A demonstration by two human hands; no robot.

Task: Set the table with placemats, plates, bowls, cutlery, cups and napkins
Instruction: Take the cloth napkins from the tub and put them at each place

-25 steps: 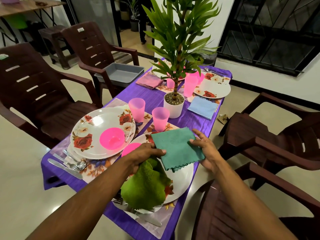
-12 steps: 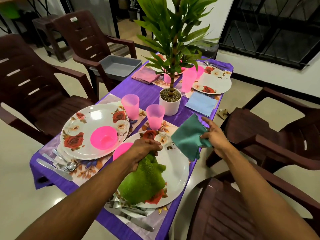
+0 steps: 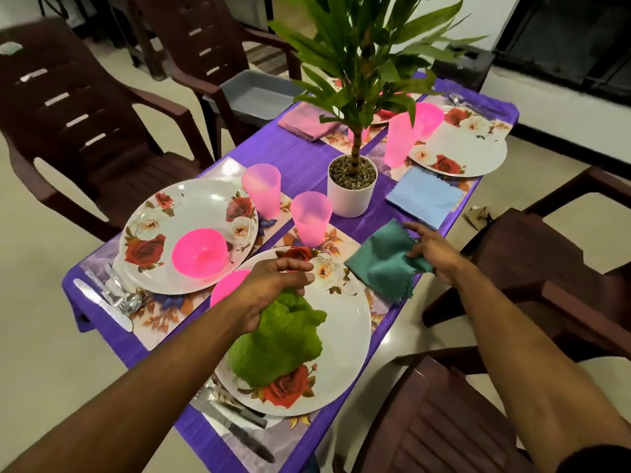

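- 2 hands work over the near place setting on the purple counter (image 3: 300, 155).
- Left hand (image 3: 273, 285) hovers above the near plate (image 3: 345, 322), its grip closed around a bunched green cloth (image 3: 280, 343) that hangs down onto the plate; thumb and forefinger point forward.
- Right hand (image 3: 433, 250) is at the counter's right edge, its grip pinching one side of a teal napkin (image 3: 382, 261); the other fingers spread loosely.
- Teal napkin lies partly on the near placemat (image 3: 345, 240), just right of the near plate, with its near corner hanging past the counter edge.
- 1 pink cup (image 3: 311, 220) stands just beyond the near plate; a pink bowl (image 3: 227, 290) shows only as a sliver beside the left wrist.
- Cutlery (image 3: 239, 421) lies at the near plate's closest edge.
- Left setting: a plate (image 3: 191, 213) bearing a pink bowl (image 3: 199, 252), a pink cup (image 3: 261, 189) behind it, cutlery (image 3: 112, 302) at its near-left.
- Potted plant (image 3: 353, 182) stands mid-counter.
- Far side: a blue napkin (image 3: 423, 196), a far plate (image 3: 461, 151), 2 pink cups (image 3: 409, 131), a pink napkin (image 3: 307, 122).
- Grey tray (image 3: 256, 93) sits on a chair (image 3: 211, 46) to the left.
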